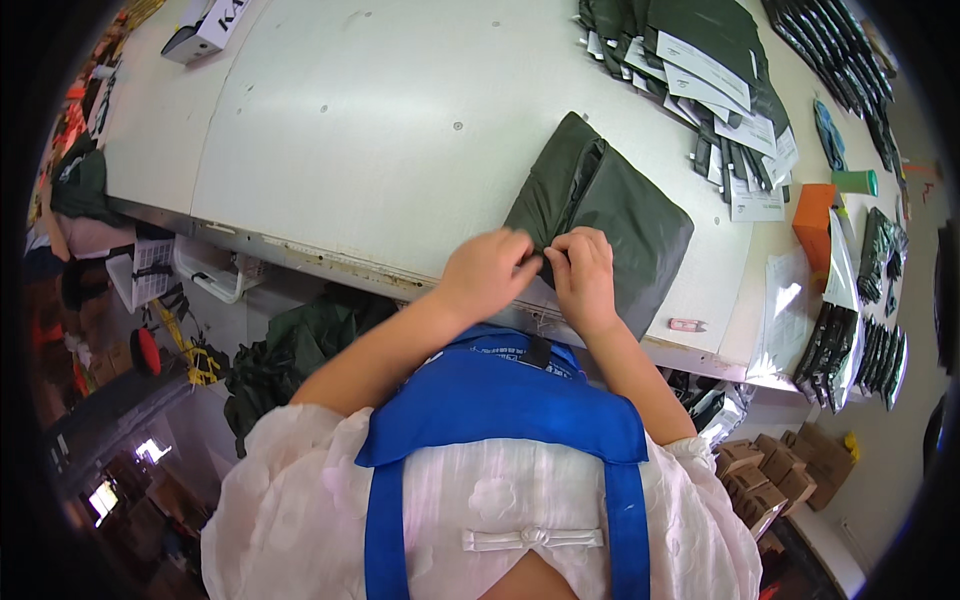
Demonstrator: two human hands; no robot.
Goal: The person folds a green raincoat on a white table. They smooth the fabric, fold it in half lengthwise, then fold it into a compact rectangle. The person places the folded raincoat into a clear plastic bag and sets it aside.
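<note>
On the white table in front of me lies a folded dark green garment (630,210) of smooth, slightly shiny fabric, with a seam or opening running down between two layers. Both hands meet at its near left edge. My left hand (490,268) is closed in a pinch on the fabric and slightly blurred. My right hand (583,275), just beside it, pinches the same edge with thumb and forefinger. Between the fingertips the exact spot gripped is too small to make out. A small pink-and-white thread snipper (688,325) rests to the right of the garment.
Folded dark green garments with white paper tags (715,100) are piled at the far right. An orange box (814,228), a green roll (855,182) and black plastic packets (828,345) stand along the right side. A white box (205,35) sits far left. Dark fabric (300,350) hangs below the table edge.
</note>
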